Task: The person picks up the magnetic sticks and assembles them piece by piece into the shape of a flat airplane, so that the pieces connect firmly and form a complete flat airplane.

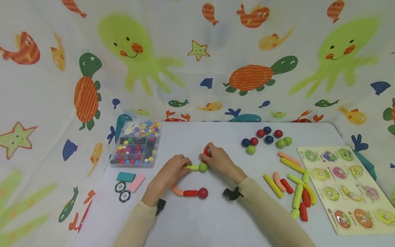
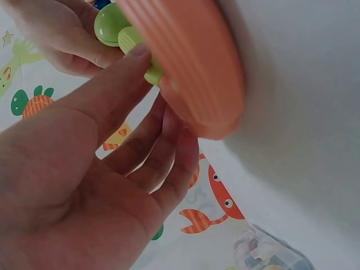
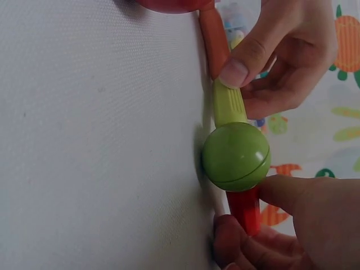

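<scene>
left hand [image 1: 172, 169] grip pinching short yellow-green ribbed plastic stick [image 1: 192, 167] joined to green plastic ball [image 1: 202, 167]; right hand [image 1: 216, 158] grip pinching short red plastic stick [image 1: 205, 153] on white worktop [image 1: 216, 212].

A white worktop [image 1: 216, 219] stands under soft, even light; a sea-creature curtain [image 1: 197, 68] with turtles, octopuses and fish hangs from 9 to 3 o'clock
</scene>
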A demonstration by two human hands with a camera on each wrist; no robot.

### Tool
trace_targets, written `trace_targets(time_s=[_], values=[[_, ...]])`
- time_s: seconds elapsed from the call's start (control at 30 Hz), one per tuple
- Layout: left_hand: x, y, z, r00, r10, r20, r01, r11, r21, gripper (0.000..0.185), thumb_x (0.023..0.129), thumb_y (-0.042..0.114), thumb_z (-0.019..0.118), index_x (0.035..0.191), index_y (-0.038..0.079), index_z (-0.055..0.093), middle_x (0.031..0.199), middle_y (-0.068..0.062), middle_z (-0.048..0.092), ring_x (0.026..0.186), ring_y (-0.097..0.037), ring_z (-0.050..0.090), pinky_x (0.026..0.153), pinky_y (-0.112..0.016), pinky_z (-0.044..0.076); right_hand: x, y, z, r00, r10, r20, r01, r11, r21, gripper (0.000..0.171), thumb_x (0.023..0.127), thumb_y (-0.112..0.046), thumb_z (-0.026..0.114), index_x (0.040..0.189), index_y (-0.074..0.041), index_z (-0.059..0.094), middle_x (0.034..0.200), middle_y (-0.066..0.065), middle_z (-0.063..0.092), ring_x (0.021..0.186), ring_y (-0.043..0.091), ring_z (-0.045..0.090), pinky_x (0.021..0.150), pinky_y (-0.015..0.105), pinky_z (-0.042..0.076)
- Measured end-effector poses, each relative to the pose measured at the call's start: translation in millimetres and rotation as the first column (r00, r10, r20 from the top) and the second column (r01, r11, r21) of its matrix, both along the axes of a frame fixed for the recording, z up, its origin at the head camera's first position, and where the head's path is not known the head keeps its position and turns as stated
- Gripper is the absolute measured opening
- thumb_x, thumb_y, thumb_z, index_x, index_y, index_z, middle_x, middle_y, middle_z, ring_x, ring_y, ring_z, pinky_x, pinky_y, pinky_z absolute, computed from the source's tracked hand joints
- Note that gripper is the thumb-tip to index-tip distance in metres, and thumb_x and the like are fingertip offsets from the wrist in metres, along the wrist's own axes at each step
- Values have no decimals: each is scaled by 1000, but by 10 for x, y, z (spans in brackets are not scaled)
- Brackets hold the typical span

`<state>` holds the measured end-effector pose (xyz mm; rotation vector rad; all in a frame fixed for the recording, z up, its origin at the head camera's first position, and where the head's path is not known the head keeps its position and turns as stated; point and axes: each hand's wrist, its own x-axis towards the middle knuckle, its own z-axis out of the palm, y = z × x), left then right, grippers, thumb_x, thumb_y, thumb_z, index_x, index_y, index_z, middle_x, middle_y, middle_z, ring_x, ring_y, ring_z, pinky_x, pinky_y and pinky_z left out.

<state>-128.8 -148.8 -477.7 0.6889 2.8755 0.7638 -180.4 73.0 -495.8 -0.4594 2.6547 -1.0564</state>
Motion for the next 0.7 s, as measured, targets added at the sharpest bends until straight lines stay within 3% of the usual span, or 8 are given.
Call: trace_targets(time_s=[0.13, 0.4, 0.7], values=[[73, -4, -60, 1000, 10, 5, -10, 1000, 13, 18, 87, 13, 80, 104, 9, 74, 81, 3, 57, 76, -11, 47, 69, -26, 43, 78, -9, -65, 1000, 1, 0, -1, 1000, -26, 32, 98, -33, 68, 115, -10, 56, 78, 1, 62, 69, 15, 55, 64, 27, 45], [105, -2, -87, 999, 15, 32, -16, 999, 27, 19, 87, 15, 81, 104, 10, 75, 83, 1, 60, 77, -10, 47, 70, -26, 45, 128, -3, -87, 1000, 24, -14, -25, 999, -25, 28, 98, -33, 68, 115, -14, 58, 78, -2, 62, 70, 13, 57, 67, 26, 48], [65, -24, -70, 1000, 5, -17, -5, 1000, 26, 18, 87, 15, 80, 104, 11, 75, 81, 3, 58, 75, -10, 46, 68, -24, 41, 89, -35, -59, 996, 49, -75, -51, 999, -18, 29, 98, -32, 68, 120, -14, 61, 80, -3, 64, 72, 12, 57, 69, 26, 49]])
